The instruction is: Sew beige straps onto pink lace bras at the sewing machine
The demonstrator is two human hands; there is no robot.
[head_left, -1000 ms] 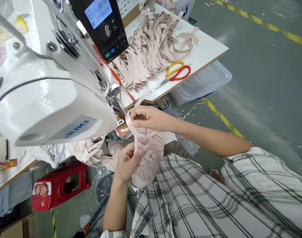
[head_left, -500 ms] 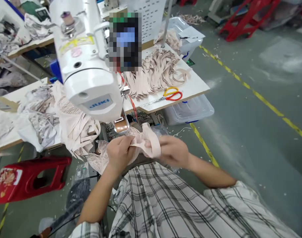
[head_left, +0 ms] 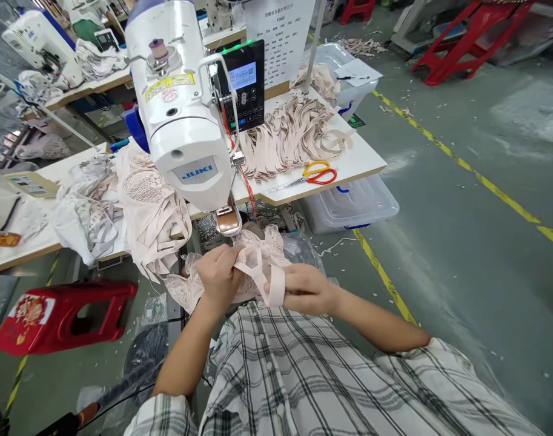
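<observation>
A pale pink lace bra (head_left: pixel 271 239) hangs in front of my body, below the sewing machine's front end. My left hand (head_left: pixel 219 272) is closed on its edge, thumb on top, with lace also showing to the left of the wrist. My right hand (head_left: pixel 310 289) grips a smooth pink strap (head_left: pixel 277 286), which bends in a loop in front of the fingers. Between both hands a narrow band of the bra is stretched. The right fingertips are partly hidden behind the strap.
A white sewing machine (head_left: pixel 189 145) with a control screen (head_left: pixel 243 79) stands ahead. Cut pink straps (head_left: pixel 280 142) and red-and-yellow scissors (head_left: pixel 319 174) lie on its table. More lace bras (head_left: pixel 151 206) are heaped left, above a red stool (head_left: pixel 67 318). A plastic bin (head_left: pixel 353 206) sits at right.
My right hand has come slightly left and down, and the strap loop with it. More of the bra's lace shows behind the hands. The view has shifted, so the machine appears farther right.
</observation>
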